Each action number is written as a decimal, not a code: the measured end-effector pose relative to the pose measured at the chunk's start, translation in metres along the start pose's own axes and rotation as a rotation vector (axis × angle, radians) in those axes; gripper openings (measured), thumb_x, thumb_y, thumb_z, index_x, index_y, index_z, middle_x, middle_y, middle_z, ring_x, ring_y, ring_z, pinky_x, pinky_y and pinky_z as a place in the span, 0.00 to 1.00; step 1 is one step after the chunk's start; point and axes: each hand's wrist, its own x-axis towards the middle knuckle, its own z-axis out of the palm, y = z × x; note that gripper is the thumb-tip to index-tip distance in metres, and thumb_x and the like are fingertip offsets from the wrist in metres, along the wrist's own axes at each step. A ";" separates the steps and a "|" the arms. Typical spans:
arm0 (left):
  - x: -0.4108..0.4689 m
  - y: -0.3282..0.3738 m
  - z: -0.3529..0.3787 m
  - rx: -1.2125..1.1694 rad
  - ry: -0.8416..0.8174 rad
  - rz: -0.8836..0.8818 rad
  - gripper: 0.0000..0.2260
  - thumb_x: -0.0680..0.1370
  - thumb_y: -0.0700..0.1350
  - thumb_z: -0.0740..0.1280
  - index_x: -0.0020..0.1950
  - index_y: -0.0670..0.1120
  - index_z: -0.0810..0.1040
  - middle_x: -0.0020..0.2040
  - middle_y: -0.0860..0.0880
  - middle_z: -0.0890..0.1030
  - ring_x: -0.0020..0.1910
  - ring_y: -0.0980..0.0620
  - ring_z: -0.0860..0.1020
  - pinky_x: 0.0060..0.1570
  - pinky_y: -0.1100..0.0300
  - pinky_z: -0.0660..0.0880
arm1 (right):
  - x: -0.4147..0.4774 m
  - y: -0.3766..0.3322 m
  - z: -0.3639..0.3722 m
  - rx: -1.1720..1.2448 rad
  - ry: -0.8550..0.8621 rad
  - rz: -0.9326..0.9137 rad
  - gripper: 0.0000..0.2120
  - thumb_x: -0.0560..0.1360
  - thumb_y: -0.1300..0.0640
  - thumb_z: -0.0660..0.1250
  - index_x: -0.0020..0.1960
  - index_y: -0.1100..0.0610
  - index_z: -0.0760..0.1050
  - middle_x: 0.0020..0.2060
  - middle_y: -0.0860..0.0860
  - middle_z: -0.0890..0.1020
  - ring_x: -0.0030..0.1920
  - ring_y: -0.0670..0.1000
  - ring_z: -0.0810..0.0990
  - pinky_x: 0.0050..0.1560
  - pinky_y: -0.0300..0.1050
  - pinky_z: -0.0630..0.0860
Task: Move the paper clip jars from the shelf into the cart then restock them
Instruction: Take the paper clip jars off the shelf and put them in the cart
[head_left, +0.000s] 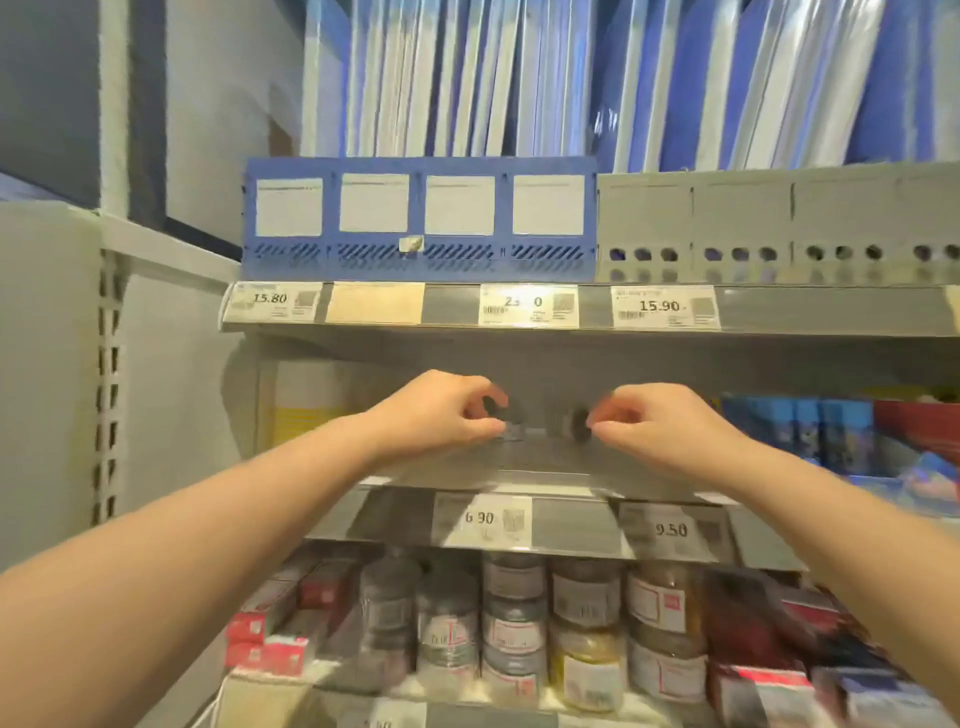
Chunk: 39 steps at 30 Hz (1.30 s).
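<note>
Grey metal shelving (171, 364) fills the view, with blue and clear folders (519, 78) packed upright along the top. Below them sit a blue file box (421, 218) and grey file boxes (779, 223), both well above the fingers. Two bare forearms reach in from the lower corners to the middle shelf (545, 460). Its bare deck lies just under and in front of the fingertips.

The left hand (441, 415) has its fingers curled, and thumb and fingertips close around the left jar (511, 423), a small dark jar standing on the deck just beyond them. The right hand (665, 426) mirrors it, fingers bent inward and pinching the right jar (574, 423). The two jars stand close together between the two sets of fingertips. Blur hides their labels and lids.

Well below the fingers, on the next shelf down, stacked jars (514, 618) stand in rows, with red boxes (270, 623) to their left. Blue packs (795, 426) sit out past the right hand's knuckles. Price tags reading 6.90 (480, 519) and 9.50 (670, 530) hang on the shelf edge under the wrists
</note>
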 end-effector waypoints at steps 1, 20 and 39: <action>0.015 -0.007 0.003 0.025 -0.024 -0.030 0.15 0.77 0.53 0.64 0.61 0.50 0.75 0.48 0.59 0.76 0.48 0.56 0.75 0.48 0.64 0.68 | 0.022 0.007 0.003 -0.037 -0.056 0.014 0.12 0.76 0.51 0.61 0.52 0.54 0.79 0.48 0.50 0.82 0.50 0.50 0.78 0.52 0.44 0.73; 0.201 -0.140 0.083 0.109 -0.371 -0.159 0.50 0.63 0.57 0.77 0.76 0.53 0.49 0.74 0.47 0.58 0.70 0.46 0.62 0.68 0.54 0.65 | 0.223 0.070 0.069 -0.435 -0.631 -0.023 0.38 0.73 0.44 0.67 0.76 0.48 0.52 0.71 0.51 0.64 0.68 0.51 0.68 0.50 0.35 0.66; 0.183 -0.142 0.094 -0.257 -0.242 -0.281 0.24 0.70 0.42 0.73 0.60 0.53 0.65 0.42 0.53 0.74 0.36 0.57 0.74 0.27 0.66 0.73 | 0.216 0.085 0.084 -0.452 -0.577 -0.097 0.23 0.69 0.51 0.73 0.61 0.53 0.71 0.49 0.50 0.72 0.48 0.51 0.73 0.52 0.48 0.78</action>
